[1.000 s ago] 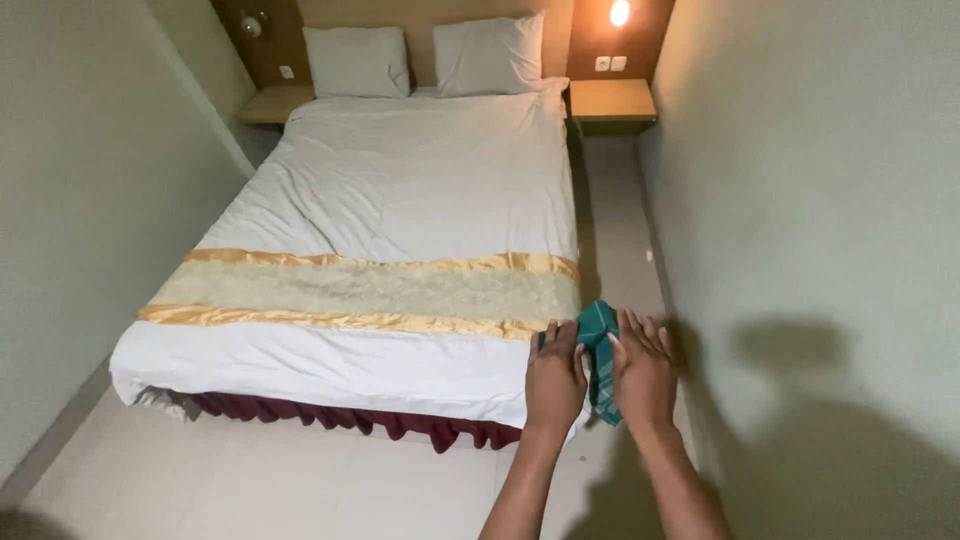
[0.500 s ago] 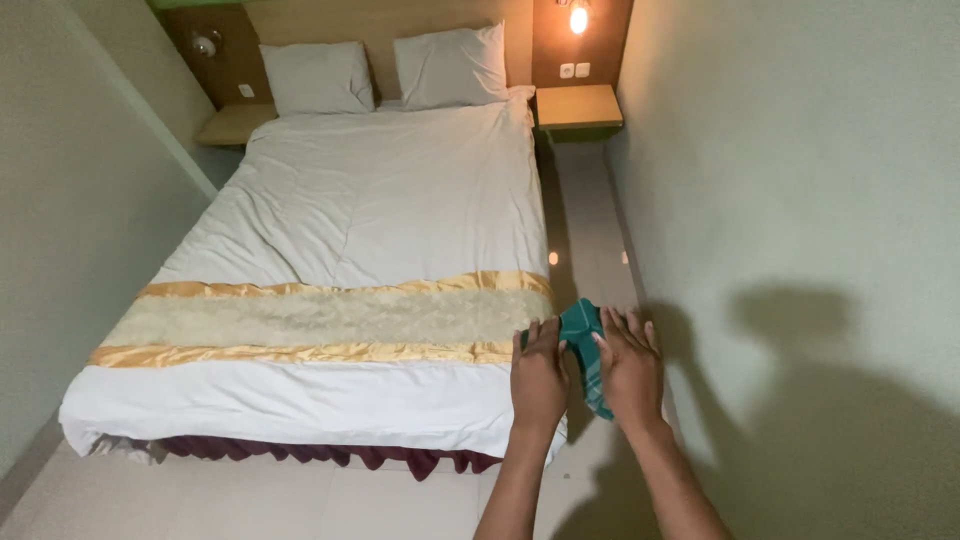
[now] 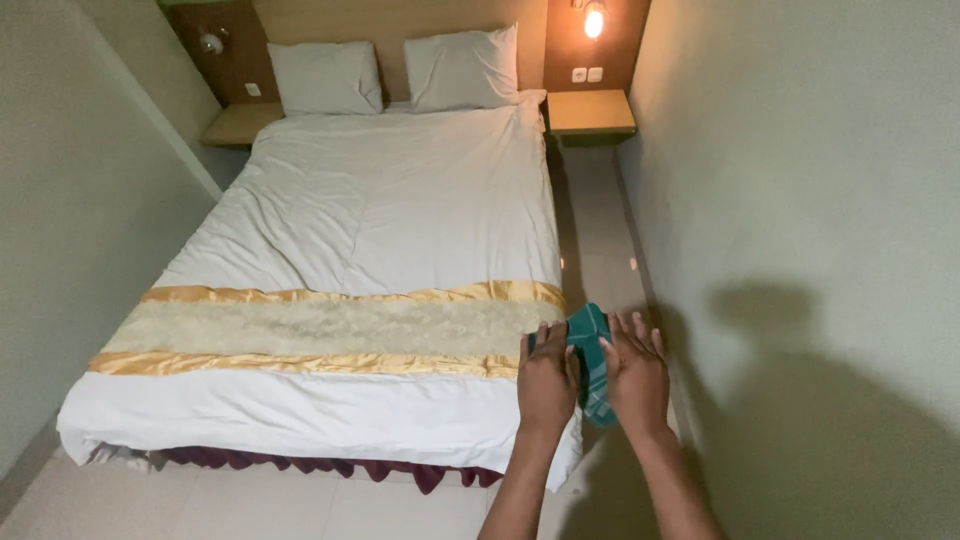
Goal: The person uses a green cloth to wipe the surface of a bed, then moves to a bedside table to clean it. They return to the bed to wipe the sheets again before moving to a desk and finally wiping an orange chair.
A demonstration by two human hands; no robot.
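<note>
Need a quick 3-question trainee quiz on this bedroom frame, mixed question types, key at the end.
1. True or false: both hands grip the folded teal cloth.
2. Which bed corner is the cloth nearest: A head-left, B foot-right, C foot-left?
3. Fill in: a gold-trimmed ____ lies across the bed's foot.

Key: 1 true; 2 B; 3 runner.

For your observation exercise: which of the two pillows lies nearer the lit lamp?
The right pillow, beside the lamp; the left pillow lies farther off.
</note>
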